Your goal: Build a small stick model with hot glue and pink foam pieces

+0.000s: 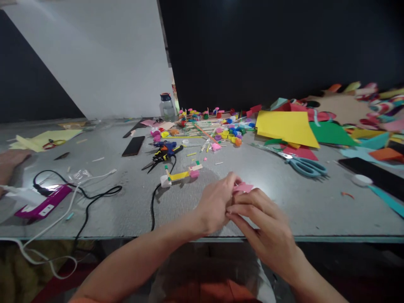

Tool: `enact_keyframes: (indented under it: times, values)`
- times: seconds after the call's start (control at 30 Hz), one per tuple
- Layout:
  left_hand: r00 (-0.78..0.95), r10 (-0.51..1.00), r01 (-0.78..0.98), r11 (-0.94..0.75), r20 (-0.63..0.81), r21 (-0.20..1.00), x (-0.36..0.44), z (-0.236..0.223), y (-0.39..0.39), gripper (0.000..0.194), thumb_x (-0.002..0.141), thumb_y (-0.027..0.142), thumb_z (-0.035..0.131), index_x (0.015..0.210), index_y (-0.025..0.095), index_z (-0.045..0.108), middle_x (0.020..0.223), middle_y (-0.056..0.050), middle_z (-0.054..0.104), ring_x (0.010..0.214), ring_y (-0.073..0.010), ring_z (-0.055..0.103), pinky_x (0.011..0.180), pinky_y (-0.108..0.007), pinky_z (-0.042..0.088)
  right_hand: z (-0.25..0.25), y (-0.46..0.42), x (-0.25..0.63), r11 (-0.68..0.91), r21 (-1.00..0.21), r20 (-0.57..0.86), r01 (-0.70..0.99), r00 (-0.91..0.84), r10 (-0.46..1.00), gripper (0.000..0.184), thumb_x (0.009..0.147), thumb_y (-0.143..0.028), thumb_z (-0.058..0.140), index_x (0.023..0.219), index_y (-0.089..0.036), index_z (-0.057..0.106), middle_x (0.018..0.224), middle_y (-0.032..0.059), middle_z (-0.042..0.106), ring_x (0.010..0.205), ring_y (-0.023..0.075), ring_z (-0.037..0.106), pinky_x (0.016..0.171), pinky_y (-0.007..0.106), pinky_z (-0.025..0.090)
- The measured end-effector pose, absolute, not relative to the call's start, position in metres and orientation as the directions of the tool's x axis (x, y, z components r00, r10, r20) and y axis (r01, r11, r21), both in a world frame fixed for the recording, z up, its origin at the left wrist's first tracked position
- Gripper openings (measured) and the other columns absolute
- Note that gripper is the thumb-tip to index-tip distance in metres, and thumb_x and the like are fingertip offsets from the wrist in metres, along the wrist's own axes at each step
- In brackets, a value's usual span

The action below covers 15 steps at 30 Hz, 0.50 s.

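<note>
Head view: both hands [216, 204] [268, 219] hold pink paper [243, 187]; bottle [168, 110] behind, contents unclear.

On my remote feed I saw a sm. pink pc [243, 187], thin & paper-like, held btwn L hand [216, 203] & R hand [267, 216], its angular upper part showing past them, w/ the rest hidden, so I couldn't tell full shape.

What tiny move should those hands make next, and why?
Maybe loosen the bare right hand slightly to check the small, flat pink piece, perhaps paper: it sits between that hand and the bare left hand, seemingly partly hidden.
</note>
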State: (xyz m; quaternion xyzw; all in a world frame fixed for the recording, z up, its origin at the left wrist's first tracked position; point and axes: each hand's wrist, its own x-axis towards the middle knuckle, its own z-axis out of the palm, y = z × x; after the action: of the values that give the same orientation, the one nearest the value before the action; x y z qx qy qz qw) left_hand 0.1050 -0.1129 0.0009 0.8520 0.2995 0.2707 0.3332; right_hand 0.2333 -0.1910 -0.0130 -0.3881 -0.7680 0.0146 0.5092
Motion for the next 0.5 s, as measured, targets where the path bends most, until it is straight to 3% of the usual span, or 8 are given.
enact_keyframes:
  times: [0.1,0.2,0.33,0.5]
  values:
    - [0.663,0.717,0.359,-0.557,0.215,0.749,0.11,0.009,-0.114,0.006,0.089,0.026,0.054,0.092,0.021,0.054,0.075,0.001,0.056,0.066,-0.0163,0.048,0.062,-0.03,0.034,-0.016,-0.197,0.24,0.707,-0.419,0.774,0.57,-0.184,0.606,0.024,0.088,0.0,0.063,0.099,-0.022,0.06,0.092,0.0055,0.063,0.087,0.0202,0.058,0.074,0.036,0.049]
    - [0.667,0.708,0.355,-0.575,0.231,0.737,0.116,0.014,-0.116,0.015,0.099,0.03,0.043,0.096,0.021,0.055,0.078,0.0,0.059,0.069,-0.0167,0.052,0.065,-0.03,0.036,-0.024,-0.209,0.254,0.681,-0.471,0.772,0.56,-0.112,0.626,0.028,0.088,0.001,0.058,0.102,-0.022,0.056,0.091,0.0045,0.061,0.087,0.0198,0.058,0.074,0.036,0.048]
    - [0.715,0.66,0.308,-0.592,0.23,0.745,0.129,0.013,-0.123,0.018,0.099,0.033,0.047,0.092,0.021,0.058,0.073,0.0,0.06,0.065,-0.0162,0.053,0.061,-0.029,0.035,-0.038,-0.236,0.278,0.546,-0.599,0.734,0.585,0.13,0.667,0.021,0.09,-0.002,0.055,0.097,-0.022,0.058,0.089,0.0043,0.058,0.083,0.0201,0.057,0.071,0.036,0.043]
    - [0.828,0.485,0.092,-0.613,0.282,0.785,0.163,0.002,-0.151,0.02,0.1,0.032,0.047,0.098,0.022,0.065,0.083,-0.002,0.069,0.07,-0.0164,0.062,0.06,-0.027,0.039,-0.058,-0.283,0.315,0.296,-0.726,0.614,0.62,0.392,0.685,0.019,0.095,-0.009,0.056,0.082,-0.022,0.059,0.084,0.0036,0.059,0.074,0.0196,0.056,0.067,0.035,0.04]
